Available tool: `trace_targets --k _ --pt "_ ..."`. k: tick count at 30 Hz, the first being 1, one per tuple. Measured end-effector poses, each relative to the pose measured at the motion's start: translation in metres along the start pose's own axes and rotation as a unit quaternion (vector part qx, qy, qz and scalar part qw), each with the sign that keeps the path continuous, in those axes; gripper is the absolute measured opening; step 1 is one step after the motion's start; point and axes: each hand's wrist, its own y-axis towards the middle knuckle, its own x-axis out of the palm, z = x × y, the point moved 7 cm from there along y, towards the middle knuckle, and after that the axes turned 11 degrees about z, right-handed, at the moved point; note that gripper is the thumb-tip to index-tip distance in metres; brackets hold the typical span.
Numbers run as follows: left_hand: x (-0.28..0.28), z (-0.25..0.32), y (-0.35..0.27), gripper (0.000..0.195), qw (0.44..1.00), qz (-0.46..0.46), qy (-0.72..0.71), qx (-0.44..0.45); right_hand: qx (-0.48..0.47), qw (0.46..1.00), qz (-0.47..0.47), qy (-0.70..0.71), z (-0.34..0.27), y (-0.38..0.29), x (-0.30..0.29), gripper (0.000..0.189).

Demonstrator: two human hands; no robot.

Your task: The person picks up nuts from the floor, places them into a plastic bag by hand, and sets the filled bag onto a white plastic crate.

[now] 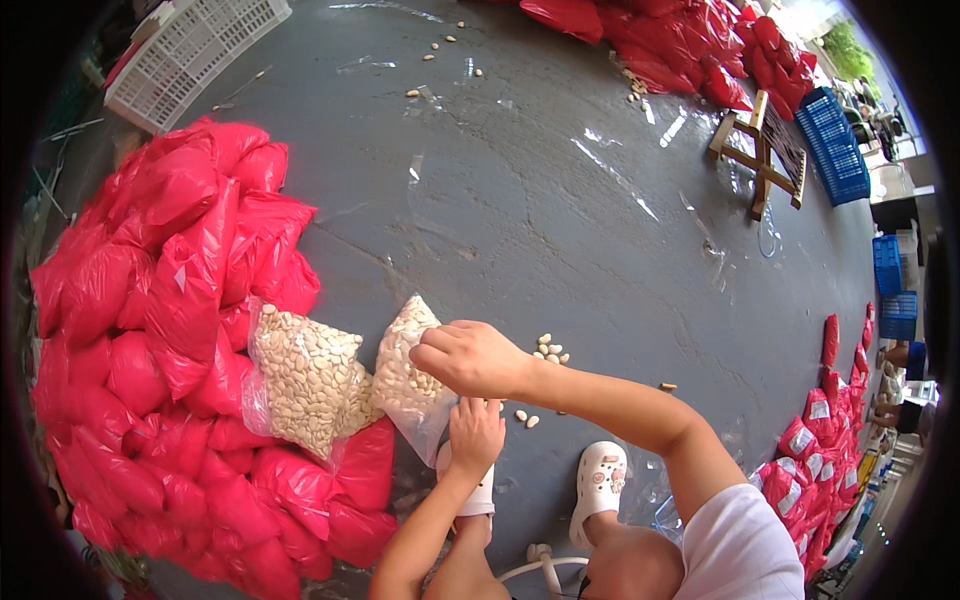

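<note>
A clear plastic bag of pale, flat seeds or beans [409, 345] stands on the floor before me. My right hand [469, 360] is closed at its upper right side, and the fingers hide what they pinch. Just below, my left hand [477, 436] is at the bag's lower right edge, its grip partly hidden by the right hand. Another clear bag of the same contents [307, 375] lies to the left on red plastic bags [180, 337]. Loose pale pieces [551, 350] lie on the floor to the right of my hands.
A white plastic crate [195, 60] is at the upper left. More red bags [660, 37] are heaped at the top. A wooden folding stool [761, 154] stands near blue crates [834, 146]. Labelled red bags [817, 442] lie at the right. My white clogs [601, 480] rest on the grey floor.
</note>
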Motion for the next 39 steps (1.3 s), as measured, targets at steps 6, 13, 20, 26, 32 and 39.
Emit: trace_targets --k 6,13,20,26,32,39 --pt "0.041 -0.006 -0.002 0.061 0.979 -0.062 -0.173 -0.087 0.257 0.953 0.157 -0.023 0.038 -0.124 -0.055 0.049" --pt "0.043 0.027 0.005 0.07 0.971 -0.067 -0.231 -0.002 0.523 0.822 0.115 -0.193 0.05 -0.332 -0.06 0.069" --pt "0.049 -0.006 -0.005 0.075 0.991 0.013 -0.117 -0.062 0.514 0.782 0.302 -0.181 0.035 -0.356 -0.093 0.049" --pt "0.038 0.031 0.004 0.076 0.973 -0.027 -0.218 -0.069 0.536 0.806 0.174 -0.181 0.042 -0.381 -0.114 0.032" --pt "0.045 0.025 -0.002 0.086 0.99 -0.054 -0.106 -0.071 0.455 0.868 0.188 -0.056 0.045 -0.329 -0.072 0.027" --pt "0.043 0.031 0.009 0.067 0.965 0.0 -0.256 -0.052 0.33 0.935 0.055 -0.117 0.066 -0.269 -0.044 0.075"
